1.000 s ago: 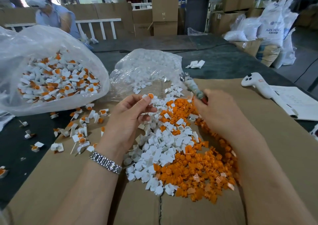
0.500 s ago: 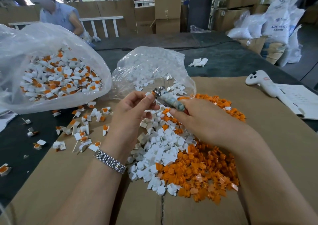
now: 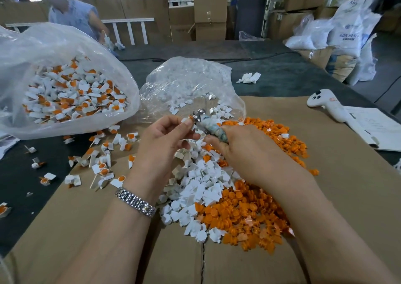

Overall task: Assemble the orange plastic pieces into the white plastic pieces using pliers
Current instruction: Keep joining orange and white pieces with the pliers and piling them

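Now L hand [image 3: 165,140] pinches white piece [image 3: 187,122], R hand [image 3: 245,151] grips pliers [image 3: 206,124].

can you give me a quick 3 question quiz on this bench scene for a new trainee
1. True or false: the left hand pinches a white piece against the metal tip of the pliers.
2. Which lies nearest the right forearm? A) the loose orange pieces B) the big bag of finished pieces C) the white controller
3. Fill in: the watch is on the ____ wrist.

Key
1. True; the right hand grips the pliers' handle.
2. A; the bag sits far left and the controller far right, on the cardboard.
3. left
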Available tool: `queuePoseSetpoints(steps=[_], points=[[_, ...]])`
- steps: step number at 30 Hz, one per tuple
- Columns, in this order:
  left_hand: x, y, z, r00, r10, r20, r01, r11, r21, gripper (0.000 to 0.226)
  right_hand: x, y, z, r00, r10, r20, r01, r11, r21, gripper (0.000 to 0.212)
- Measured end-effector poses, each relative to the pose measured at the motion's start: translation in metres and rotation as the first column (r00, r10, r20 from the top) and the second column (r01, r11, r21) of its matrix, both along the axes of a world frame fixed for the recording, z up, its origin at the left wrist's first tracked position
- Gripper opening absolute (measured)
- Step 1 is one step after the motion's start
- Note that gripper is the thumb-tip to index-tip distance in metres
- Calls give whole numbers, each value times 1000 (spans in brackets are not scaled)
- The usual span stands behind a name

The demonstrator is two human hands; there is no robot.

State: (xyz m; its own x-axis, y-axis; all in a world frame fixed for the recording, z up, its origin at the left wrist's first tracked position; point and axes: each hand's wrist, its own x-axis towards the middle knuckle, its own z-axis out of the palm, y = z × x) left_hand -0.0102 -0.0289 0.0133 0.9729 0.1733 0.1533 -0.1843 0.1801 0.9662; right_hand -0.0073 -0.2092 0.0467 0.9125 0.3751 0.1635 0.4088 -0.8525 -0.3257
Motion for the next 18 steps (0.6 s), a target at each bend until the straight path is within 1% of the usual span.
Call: queuePoseSetpoints(steps=[2,3,5,6,7,9,10,11,12,13,14,15,16,17,18], points=[[0,1,1,999,38,14,-39,998,48,10,0,1,-2,999,-17,31,18,999,-36,50],[0,3,2,996,81,21,-83,992,95,11,0,1,-3,999,-22,23,22,999,-28,50],[0,11,2,971,237,23,-235,944,232,15,3,-3,-4,999,-49,-2,49,999,21,49],[0,17,2,938,346,32,-337,882,329,15,6,-7,-6,997,-80,-7,80,996,49,49],[1,23,1,886,459,64,-439,787,435,14,9,-11,-7,993,-117,-8,118,991,69,49],[3,34,0,753,633,178,-594,539,597,9,14,-19,-10,980,-198,-4,198,978,67,51],[4,38,0,694,678,242,-639,426,640,4,17,-22,-11,972,-237,-4,236,970,52,53],[3,39,0,654,696,295,-662,339,668,4,19,-25,-13,962,-272,-5,272,962,36,54],[4,39,0,647,685,335,-665,291,688,11,21,-27,-14,952,-306,-10,306,952,21,56],[4,38,-1,680,641,356,-642,286,711,15,22,-28,-15,941,-338,-17,338,941,7,57],[4,36,-1,744,568,352,-592,313,743,16,24,-29,-16,930,-368,-25,368,930,-5,59],[4,33,-1,822,477,311,-504,355,787,14,25,-31,-17,919,-394,-32,393,919,-19,61],[3,30,-2,890,390,236,-392,394,831,12,26,-32,-18,909,-415,-37,414,910,-37,62],[4,28,-2,934,323,151,-283,415,864,11,27,-32,-18,901,-432,-41,429,901,-59,63],[3,27,-3,958,276,83,-196,415,888,11,27,-33,-19,895,-444,-43,440,894,-80,64]])
